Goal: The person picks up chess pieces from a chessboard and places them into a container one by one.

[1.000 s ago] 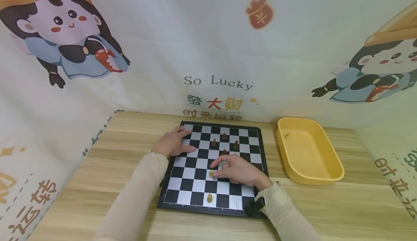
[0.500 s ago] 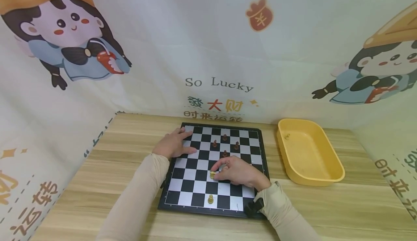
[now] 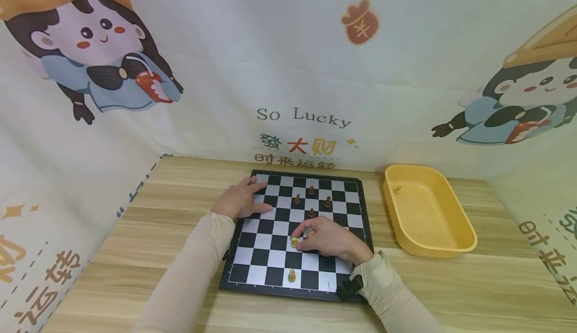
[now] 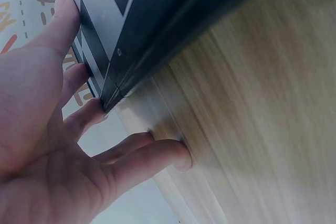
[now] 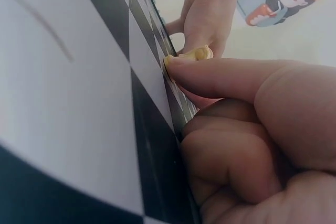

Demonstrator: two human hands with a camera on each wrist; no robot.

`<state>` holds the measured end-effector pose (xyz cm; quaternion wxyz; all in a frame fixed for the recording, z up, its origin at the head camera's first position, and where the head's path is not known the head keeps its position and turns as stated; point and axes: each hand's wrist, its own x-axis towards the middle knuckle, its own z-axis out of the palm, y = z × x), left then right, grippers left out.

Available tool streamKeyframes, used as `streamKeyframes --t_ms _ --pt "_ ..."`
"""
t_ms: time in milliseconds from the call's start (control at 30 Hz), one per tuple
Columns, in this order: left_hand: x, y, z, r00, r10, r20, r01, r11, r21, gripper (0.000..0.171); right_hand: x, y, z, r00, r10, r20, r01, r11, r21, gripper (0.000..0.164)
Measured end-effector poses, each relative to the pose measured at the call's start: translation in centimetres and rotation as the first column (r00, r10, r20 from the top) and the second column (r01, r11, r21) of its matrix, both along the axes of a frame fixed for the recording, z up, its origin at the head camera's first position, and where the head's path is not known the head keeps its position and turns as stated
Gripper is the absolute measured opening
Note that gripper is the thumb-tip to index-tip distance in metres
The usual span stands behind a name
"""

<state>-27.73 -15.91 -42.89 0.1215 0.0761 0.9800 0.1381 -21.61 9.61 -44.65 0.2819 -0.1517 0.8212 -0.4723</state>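
A black-and-white chessboard point(image 3: 257, 256) lies on the wooden table. My right hand point(image 3: 331, 239) is over its near half, thumb and index finger pinching a yellow chess piece point(image 3: 294, 243) that stands on the board. The right wrist view shows the thumb point(image 5: 220, 80) along the side of this piece point(image 5: 202, 53), its other fingers folded against the board. A second yellow piece point(image 3: 292, 275) stands in the nearest row. Several red-brown pieces point(image 3: 312, 213) stand beyond the right hand. Spread at the board's left edge, my left hand point(image 3: 236, 200) rests fingertips on board and table.
To the right of the board stands a yellow plastic tub point(image 3: 428, 249), with a small yellow piece point(image 3: 397, 190) inside at its far left. A printed cloth point(image 3: 216, 72) hangs behind and beside the table point(image 3: 171, 193).
My right index finger has come down to the yellow piece beside the thumb. The left hand keeps its place on the board edge. The head view has shifted slightly.
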Motion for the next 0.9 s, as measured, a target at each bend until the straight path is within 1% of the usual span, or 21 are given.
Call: streamKeyframes --t_ms 200,400,600,900 --pt "-0.01 0.02 0.05 1.0 0.0 0.009 0.0 1.0 -0.002 0.084 0.14 -0.1 0.01 1.0 -0.001 -0.028 0.001 1.0 0.001 0.014" --pt "0.18 0.02 0.21 1.0 0.001 0.004 -0.001 1.0 -0.005 0.083 0.16 -0.18 -0.02 0.999 0.002 -0.036 -0.002 1.0 0.002 0.015" --pt "0.18 -0.03 0.33 1.0 0.002 0.01 -0.002 1.0 -0.019 0.084 0.16 -0.08 -0.11 1.0 -0.003 -0.021 0.003 1.0 -0.008 0.014" --pt "0.26 0.1 0.28 1.0 0.003 0.003 -0.003 1.0 -0.005 0.083 0.07 0.14 -0.49 1.0 -0.008 -0.002 0.008 0.999 -0.041 0.015"
